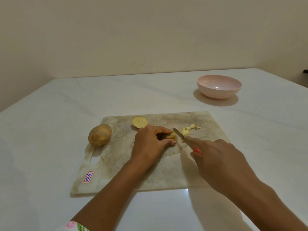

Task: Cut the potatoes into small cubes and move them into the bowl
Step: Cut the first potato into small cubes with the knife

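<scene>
The left hand lies on the cutting board with its fingers curled round a potato piece, and the thumb presses in from the near side. Only the yellow cut end of that piece peeks out past the fingertips. Right beside those fingertips is the knife, but I cannot tell if the blade touches the piece. The right hand grips the knife's orange handle. Its pointing finger lies straight along the back of the blade and the other fingers fold round the handle. The blade points away from the person and sits between the held piece and a little heap of potato cubes. The cubes lie on the board just past the tip of the right pointing finger, on the right side of the blade. Behind the left knuckles, near the board's far edge, a half potato lies with its cut face up. Out to the left of the left hand, well apart from its fingers, a whole potato with its skin on rests at the board's left edge. A sticker sits near the board's near left corner. Far past the right fingers, well apart from the board, a pink bowl stands on the white table. A flowery sleeve shows on the left arm.
</scene>
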